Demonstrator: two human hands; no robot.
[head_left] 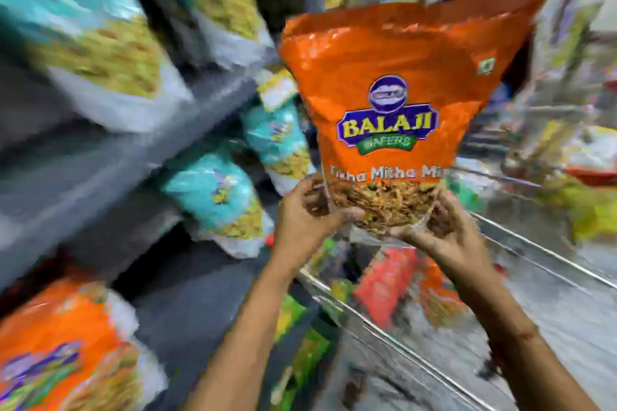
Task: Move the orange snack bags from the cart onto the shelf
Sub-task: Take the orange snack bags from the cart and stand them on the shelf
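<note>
Okay, both hands, left hand (305,210) and right hand (444,227), pinch the orange bag (400,93) only at its bottom; it's top-heavy and could flop before the shelf (110,157).

Both bare forearms reach up from the frame's bottom; left hand (305,217) and right hand (444,227) are cupped, fingers curled, palms facing each other at centre frame.

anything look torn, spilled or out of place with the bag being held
Nothing stands out. The orange snack bag is upright and looks intact, gripped at its bottom corners by the left hand and right hand. Blur hides fine detail.
</note>
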